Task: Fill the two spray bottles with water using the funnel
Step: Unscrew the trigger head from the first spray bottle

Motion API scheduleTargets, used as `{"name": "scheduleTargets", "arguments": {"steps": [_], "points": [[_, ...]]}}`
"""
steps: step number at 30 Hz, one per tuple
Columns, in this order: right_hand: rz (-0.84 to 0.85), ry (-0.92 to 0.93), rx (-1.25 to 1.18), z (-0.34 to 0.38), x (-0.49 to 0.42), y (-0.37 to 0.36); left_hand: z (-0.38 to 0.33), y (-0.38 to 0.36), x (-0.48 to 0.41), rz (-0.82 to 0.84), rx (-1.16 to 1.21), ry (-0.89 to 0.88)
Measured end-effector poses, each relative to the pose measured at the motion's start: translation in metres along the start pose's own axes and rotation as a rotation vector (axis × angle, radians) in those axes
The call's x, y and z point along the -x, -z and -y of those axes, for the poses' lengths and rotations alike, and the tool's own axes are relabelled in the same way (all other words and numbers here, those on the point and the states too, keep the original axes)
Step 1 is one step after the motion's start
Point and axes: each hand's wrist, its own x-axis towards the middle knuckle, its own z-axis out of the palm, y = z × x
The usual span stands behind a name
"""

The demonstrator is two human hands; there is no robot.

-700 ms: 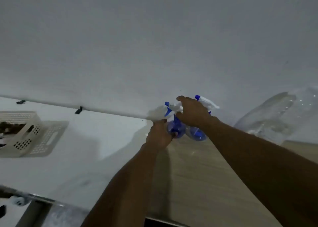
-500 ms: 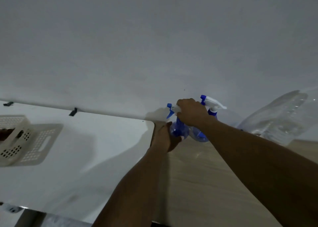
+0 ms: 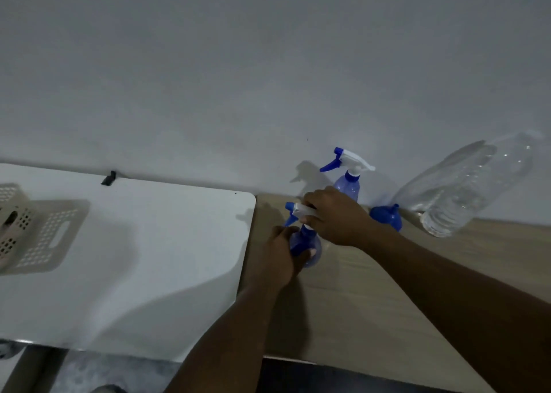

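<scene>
Two blue spray bottles with white-and-blue trigger heads are on the wooden table [image 3: 351, 303]. The near spray bottle [image 3: 310, 251] is held by both hands: my left hand [image 3: 281, 254] wraps its body, my right hand [image 3: 335, 216] grips its trigger head from above. The far spray bottle [image 3: 347, 181] stands upright by the wall, untouched. A blue funnel [image 3: 386, 215] lies on the table just right of my right wrist. A large clear water bottle [image 3: 474, 184] stands at the far right, tilted in the wide-angle view.
A white table [image 3: 134, 258] adjoins the wooden one on the left. A beige perforated basket [image 3: 32, 231] sits at its left edge. A grey wall runs behind both tables, with a small black clip [image 3: 108, 178] at its foot.
The near spray bottle has come toward me, away from the far one, with both hands on it. The funnel is now uncovered behind my right hand. The view shifted right.
</scene>
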Motion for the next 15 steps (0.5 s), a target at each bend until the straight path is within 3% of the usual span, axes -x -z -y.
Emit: {"name": "scheduleTargets", "arguments": {"steps": [6,15], "points": [[0.084,-0.010,-0.119,0.002,0.073,-0.009,-0.018,-0.034,0.060,-0.041,0.008,0.040],[-0.051,-0.070,0.076,-0.009,0.136,-0.034,-0.035,-0.077,0.104,0.036,0.149,0.131]]}}
